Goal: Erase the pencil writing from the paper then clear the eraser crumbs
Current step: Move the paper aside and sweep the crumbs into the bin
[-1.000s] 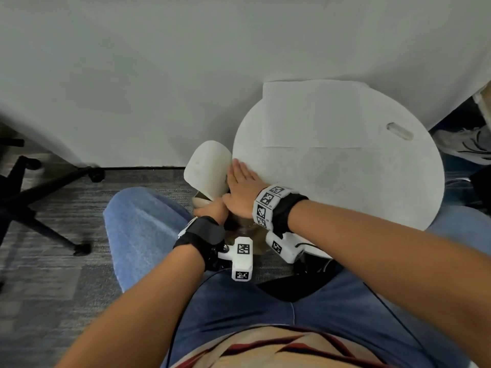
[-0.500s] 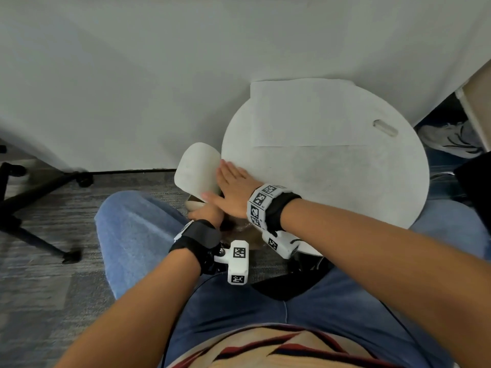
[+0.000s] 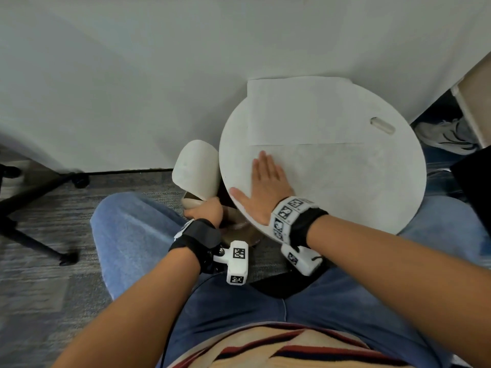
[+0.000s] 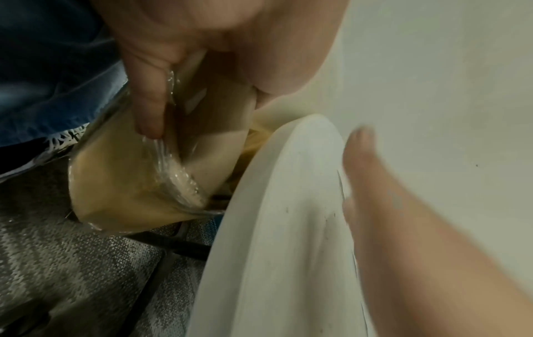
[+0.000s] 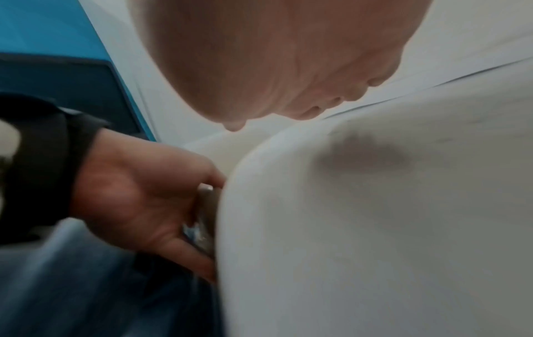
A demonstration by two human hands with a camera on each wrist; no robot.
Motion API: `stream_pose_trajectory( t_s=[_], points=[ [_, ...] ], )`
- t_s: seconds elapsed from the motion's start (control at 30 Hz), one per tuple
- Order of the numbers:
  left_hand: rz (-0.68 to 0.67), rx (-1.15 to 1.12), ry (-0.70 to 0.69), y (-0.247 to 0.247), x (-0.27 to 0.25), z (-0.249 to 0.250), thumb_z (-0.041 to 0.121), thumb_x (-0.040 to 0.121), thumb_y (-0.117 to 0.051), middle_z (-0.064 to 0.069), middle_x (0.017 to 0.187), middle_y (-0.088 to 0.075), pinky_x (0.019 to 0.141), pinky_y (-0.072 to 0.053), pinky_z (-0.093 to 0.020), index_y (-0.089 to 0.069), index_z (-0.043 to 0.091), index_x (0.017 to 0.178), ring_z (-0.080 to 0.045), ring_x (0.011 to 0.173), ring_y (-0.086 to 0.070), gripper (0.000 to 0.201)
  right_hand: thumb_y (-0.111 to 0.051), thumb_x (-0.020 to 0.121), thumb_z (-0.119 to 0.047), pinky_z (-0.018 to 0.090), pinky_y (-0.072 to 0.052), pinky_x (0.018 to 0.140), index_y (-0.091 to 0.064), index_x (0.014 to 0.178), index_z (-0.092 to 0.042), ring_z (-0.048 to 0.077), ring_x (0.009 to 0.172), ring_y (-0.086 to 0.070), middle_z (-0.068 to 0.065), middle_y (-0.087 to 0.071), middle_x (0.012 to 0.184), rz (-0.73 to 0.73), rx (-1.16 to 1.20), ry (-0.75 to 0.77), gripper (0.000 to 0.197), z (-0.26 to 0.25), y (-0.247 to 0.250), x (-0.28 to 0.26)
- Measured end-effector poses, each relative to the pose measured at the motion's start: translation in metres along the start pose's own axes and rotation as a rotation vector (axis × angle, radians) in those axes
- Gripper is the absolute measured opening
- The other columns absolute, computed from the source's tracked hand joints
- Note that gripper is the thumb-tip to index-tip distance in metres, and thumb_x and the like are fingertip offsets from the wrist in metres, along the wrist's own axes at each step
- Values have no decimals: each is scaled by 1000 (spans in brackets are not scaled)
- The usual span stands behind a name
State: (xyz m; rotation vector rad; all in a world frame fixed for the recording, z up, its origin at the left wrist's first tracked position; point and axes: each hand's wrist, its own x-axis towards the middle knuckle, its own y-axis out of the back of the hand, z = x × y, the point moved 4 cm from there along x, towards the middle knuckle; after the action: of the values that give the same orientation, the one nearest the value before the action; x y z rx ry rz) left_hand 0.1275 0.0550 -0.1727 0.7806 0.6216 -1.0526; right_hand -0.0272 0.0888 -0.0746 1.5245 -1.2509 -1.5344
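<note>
At the left, just below the rim of a round white table (image 3: 398, 181), a person's left hand (image 3: 206, 212) curls its fingers round a clear container (image 4: 124, 182), whose pale lid (image 3: 195, 168) stands open on the far side. Just right of it the right hand (image 3: 265, 187) lies flat on the tabletop near the left edge, fingers straight and thumb spread. The paper (image 3: 305, 115) sits farther right and toward the far side of the table, and no pencil marks can be made out on it. A few dark specks (image 4: 326, 219), probably eraser crumbs, show on the surface beside the flat hand.

The writing looks erased, and the step in hand appears to be sweeping crumbs off the edge into the container. To do it well, the palm's edge should stay in light contact with the table and move in one steady stroke leftward, without snagging the sheet. The container's mouth should sit tight under the rim, straight below the sweep's end. A fast flick would likely scatter crumbs onto the jeans and carpet.
</note>
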Motion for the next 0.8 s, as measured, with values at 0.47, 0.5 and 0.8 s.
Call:
stream_pose_trajectory(
  t_s=[0.47,0.5,0.8],
  points=[
    [-151,117,-135,-9,21,-11,68,59,-54,-11,127,-60,88,-59,-51,-42,14,136,-36,109,-66,95,-12,92,-71,42,5,121,12,153,-5,24,147,20,12,25,158,-51,121,87,93,-26,6,-2],
    [-59,60,-80,-7,20,-10,54,53,-66,-12,129,-59,88,-57,-54,-39,15,140,-39,108,-65,99,-11,91,-72,43,5,121,13,152,-4,26,147,20,13,26,157,-25,83,13,95,-7,6,-8],
    [4,41,-1,-9,4,-7,32,62,-73,-16,136,-50,97,-52,-54,-24,9,149,-40,116,-59,102,-13,89,-74,44,5,121,18,150,-6,28,146,23,14,30,155,-107,62,-25,97,1,-17,-16]
  ],
)
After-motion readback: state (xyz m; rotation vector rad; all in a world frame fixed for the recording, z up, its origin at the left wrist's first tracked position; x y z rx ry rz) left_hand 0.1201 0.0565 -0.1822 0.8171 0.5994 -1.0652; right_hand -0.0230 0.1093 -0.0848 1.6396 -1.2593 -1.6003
